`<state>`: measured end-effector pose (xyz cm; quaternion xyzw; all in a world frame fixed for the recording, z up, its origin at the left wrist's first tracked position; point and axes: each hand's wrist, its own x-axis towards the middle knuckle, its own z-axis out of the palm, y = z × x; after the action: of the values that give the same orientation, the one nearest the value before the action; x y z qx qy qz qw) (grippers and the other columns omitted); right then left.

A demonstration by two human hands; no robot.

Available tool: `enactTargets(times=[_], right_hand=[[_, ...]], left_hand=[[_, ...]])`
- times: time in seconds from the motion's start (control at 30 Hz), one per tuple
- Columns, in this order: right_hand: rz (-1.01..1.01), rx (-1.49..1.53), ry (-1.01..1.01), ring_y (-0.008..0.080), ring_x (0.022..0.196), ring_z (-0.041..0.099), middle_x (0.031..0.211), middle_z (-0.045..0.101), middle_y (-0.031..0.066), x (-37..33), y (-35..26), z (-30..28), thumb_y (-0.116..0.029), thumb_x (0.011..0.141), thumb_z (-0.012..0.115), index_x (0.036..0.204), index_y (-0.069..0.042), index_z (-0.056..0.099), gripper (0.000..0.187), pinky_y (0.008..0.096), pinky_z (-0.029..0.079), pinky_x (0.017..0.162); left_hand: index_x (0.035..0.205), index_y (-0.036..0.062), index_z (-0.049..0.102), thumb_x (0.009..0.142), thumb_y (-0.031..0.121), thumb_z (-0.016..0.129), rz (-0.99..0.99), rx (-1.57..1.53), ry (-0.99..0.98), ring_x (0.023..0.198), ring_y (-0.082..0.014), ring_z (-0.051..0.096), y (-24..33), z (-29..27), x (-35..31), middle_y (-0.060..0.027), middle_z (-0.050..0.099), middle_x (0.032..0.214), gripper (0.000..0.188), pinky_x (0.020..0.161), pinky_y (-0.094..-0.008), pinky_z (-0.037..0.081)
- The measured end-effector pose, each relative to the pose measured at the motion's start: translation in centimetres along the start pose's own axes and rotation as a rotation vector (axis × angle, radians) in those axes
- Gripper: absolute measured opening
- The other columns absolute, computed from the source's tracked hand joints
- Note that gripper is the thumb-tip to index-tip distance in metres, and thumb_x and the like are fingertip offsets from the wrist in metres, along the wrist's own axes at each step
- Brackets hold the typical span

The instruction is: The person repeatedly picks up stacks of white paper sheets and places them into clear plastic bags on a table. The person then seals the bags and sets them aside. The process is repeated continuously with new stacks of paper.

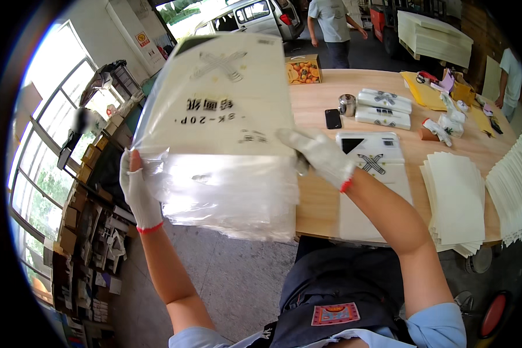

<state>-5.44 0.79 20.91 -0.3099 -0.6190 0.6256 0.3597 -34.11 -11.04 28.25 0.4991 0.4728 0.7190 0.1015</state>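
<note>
Both hands, in white knit gloves with red cuffs, are at a large clear plastic bag (pixel 232 75) with dark print and a cream sheet-like area showing through. The bag is raised at a tilt over the table's left end. My left hand (pixel 138 188) is closed on its left edge, with the bare thumb on top. At the right edge, my right hand (pixel 319 152) is closed with its fingers on the bag. Below the printed part lie crumpled layers of clear plastic (pixel 226 194), reaching past the table's edge. Whether these belong to the same bag I cannot tell.
On the wooden table (pixel 313 203) lie another printed packet (pixel 371 185), white paper stacks (pixel 455 197), a phone (pixel 333 119), a metal tin (pixel 347 105), rolled plastic packs (pixel 383 109) and a fruit box (pixel 303 69). Cluttered shelves (pixel 93 214) stand left. Two people are farther off.
</note>
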Motion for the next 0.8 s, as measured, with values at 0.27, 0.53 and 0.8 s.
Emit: enactTargets(times=[0.27,0.53,0.8], right_hand=[[-0.28,-0.722,0.181,0.0271,0.062,0.063,0.067,0.062,0.0134,-2.3,1.7,3.1,-0.047,0.083,0.059,0.078,-0.008,0.057,0.04,0.0364,0.048,0.057],[0.27,-0.761,-0.102,0.0296,0.07,0.063,0.074,0.064,0.0075,-17.1,22.0,0.8,-0.046,0.086,0.052,0.087,-0.016,0.059,0.031,0.0427,0.046,0.062],[0.563,-0.589,0.247,0.0288,0.081,0.065,0.086,0.068,0.0094,-26.2,23.3,-3.4,-0.04,0.087,0.054,0.094,-0.01,0.062,0.032,0.0375,0.049,0.073]], left_hand=[[0.129,-0.0024,0.044,0.094,0.028,0.053,-0.082,0.252,0.235,0.089,-0.0141,0.054,-16.7,-9.0,-8.8,-0.0123,0.054,0.111,0.047,0.075,-0.0269,0.046],[0.086,0.0065,0.062,0.084,0.01,0.063,-0.444,0.151,-0.655,0.073,-0.0167,0.058,-24.1,9.1,-32.9,-0.0069,0.062,0.08,0.004,0.066,-0.0275,0.046],[0.085,0.0117,0.062,0.079,0.028,0.065,0.134,0.487,-1.172,0.089,-0.0287,0.057,-23.5,28.6,-33.2,-0.0092,0.059,0.091,0.018,0.076,-0.0397,0.046]])
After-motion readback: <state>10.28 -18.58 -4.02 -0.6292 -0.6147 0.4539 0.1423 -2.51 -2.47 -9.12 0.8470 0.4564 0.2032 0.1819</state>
